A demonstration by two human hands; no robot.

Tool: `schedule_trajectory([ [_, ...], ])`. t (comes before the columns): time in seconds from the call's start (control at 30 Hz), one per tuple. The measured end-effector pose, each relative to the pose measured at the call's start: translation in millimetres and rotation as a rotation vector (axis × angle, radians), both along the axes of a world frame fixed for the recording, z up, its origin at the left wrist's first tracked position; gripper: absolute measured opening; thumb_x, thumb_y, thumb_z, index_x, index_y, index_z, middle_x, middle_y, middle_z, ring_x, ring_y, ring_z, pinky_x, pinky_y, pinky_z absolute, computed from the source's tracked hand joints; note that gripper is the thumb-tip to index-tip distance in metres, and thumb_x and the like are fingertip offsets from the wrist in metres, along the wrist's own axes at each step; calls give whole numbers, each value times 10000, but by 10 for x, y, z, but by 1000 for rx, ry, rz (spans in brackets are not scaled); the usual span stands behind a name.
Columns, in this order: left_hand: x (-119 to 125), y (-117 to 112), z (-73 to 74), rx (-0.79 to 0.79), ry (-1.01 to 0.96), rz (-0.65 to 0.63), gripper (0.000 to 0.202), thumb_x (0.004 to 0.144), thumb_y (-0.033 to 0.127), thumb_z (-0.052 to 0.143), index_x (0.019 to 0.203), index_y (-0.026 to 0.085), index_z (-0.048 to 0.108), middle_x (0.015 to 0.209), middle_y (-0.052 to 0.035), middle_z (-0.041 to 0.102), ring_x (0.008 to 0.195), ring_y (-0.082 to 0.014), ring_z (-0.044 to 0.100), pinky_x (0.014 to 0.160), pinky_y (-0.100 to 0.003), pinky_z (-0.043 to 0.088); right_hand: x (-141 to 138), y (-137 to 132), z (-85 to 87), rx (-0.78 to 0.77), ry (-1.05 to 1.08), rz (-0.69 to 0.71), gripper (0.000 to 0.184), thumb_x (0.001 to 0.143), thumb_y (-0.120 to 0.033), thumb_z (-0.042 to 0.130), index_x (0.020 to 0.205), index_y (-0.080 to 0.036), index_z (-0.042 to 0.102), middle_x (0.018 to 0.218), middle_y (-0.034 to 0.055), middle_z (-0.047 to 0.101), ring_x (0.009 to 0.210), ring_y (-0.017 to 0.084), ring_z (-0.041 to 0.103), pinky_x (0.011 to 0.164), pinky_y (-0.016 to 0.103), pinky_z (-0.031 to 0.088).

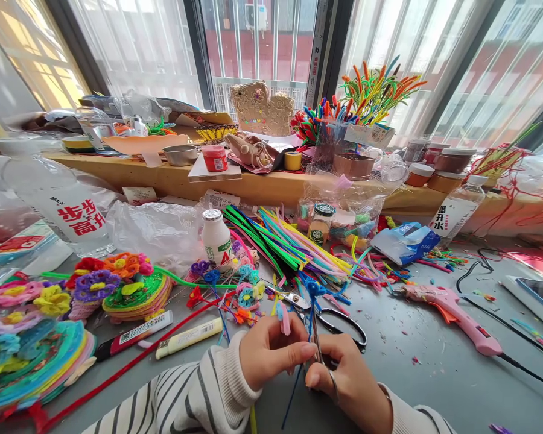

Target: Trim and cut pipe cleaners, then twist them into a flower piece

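My left hand (278, 349) is closed, pinching the stem of a blue pipe-cleaner flower (314, 288) between thumb and fingers. A short pink and light-blue pipe-cleaner piece (283, 318) sticks up at its index finger. My right hand (346, 374) is closed around slim metal scissors (315, 337), held upright against the blue stem; a metal loop shows by the fingers, and their lower part is hidden. Below the hands hangs the blue stem's tail (292, 398). Larger black-handled scissors (359, 337) lie on the table just behind the right hand.
A pink glue gun (461, 316) with its cord lies right. Loose pipe cleaners (271, 241), a white bottle (216, 238) and a blue packet (406, 242) stand behind. Finished flower pieces (136, 292), a glue stick (190, 337) and a red pipe cleaner (136, 357) lie left.
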State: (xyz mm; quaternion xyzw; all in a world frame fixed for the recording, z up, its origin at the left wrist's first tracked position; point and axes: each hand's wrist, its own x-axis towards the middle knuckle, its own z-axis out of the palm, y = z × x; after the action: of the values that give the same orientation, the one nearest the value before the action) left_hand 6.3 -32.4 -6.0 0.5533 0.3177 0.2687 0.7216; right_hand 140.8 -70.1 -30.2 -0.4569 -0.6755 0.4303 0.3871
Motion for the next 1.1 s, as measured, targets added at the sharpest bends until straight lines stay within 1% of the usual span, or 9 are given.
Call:
schedule_trajectory([
  [0.1, -14, 3, -15, -2, -7, 8, 302, 554, 377, 631, 577, 139, 448, 483, 51, 434, 414, -44, 390, 409, -185, 296, -3, 19, -33, -21, -5, -52, 590, 567, -709, 397, 422, -137, 410, 414, -34, 297, 430, 77, 250, 395, 201, 193],
  [0.2, -33, 6, -29, 63, 9, 12, 264, 559, 336, 639, 603, 127, 484, 553, 23, 485, 502, -66, 428, 490, -206, 333, 1, 32, -61, -7, -24, -113, 578, 561, -697, 423, 405, -152, 311, 422, -38, 276, 436, 74, 235, 400, 202, 179],
  [0.27, -41, 10, -34, 89, 17, 20, 247, 557, 312, 645, 606, 120, 498, 567, 20, 490, 527, -68, 428, 516, -209, 334, 6, 35, -62, 16, -31, -141, 579, 562, -696, 424, 410, -154, 287, 436, -38, 266, 447, 75, 231, 407, 203, 173],
  [0.33, -40, 16, -35, 61, 4, 20, 253, 555, 317, 646, 593, 118, 494, 530, 32, 470, 499, -61, 419, 495, -203, 325, 7, 30, -47, 15, -9, -121, 576, 575, -698, 406, 421, -152, 306, 449, -36, 267, 454, 76, 229, 410, 204, 173],
  [0.5, -22, 26, -34, -6, -16, 8, 282, 541, 346, 648, 564, 119, 483, 475, 33, 475, 457, -65, 445, 462, -199, 331, -4, -2, -10, -14, 92, 8, 566, 630, -677, 367, 450, -141, 405, 433, -31, 296, 446, 79, 263, 409, 199, 200],
  [0.73, -24, 35, -31, -21, -29, 2, 295, 518, 354, 663, 552, 115, 494, 458, 36, 473, 418, -56, 451, 427, -184, 348, 11, 3, -29, -61, 71, -52, 593, 566, -700, 416, 432, -123, 440, 439, -14, 338, 455, 85, 283, 421, 207, 223],
  [0.87, -34, 41, -34, 6, -20, -5, 287, 531, 357, 655, 548, 114, 501, 452, 39, 471, 387, -41, 434, 389, -165, 332, 16, -8, -15, -34, 115, 39, 583, 615, -681, 383, 485, -124, 496, 457, -20, 346, 464, 85, 288, 424, 203, 220],
  [0.93, -36, 43, -38, 15, -12, -5, 286, 536, 358, 652, 547, 115, 501, 448, 41, 468, 375, -35, 422, 372, -158, 320, 14, -12, -16, -21, 130, 56, 579, 629, -674, 373, 497, -126, 503, 461, -24, 343, 461, 82, 283, 420, 202, 213],
  [1.1, -35, 50, -48, 20, -29, -16, 271, 554, 352, 644, 566, 119, 506, 457, 46, 464, 379, -35, 421, 369, -159, 319, 13, 3, -38, -60, 96, 15, 575, 604, -679, 403, 447, -127, 436, 422, -24, 335, 431, 75, 275, 403, 203, 209],
])
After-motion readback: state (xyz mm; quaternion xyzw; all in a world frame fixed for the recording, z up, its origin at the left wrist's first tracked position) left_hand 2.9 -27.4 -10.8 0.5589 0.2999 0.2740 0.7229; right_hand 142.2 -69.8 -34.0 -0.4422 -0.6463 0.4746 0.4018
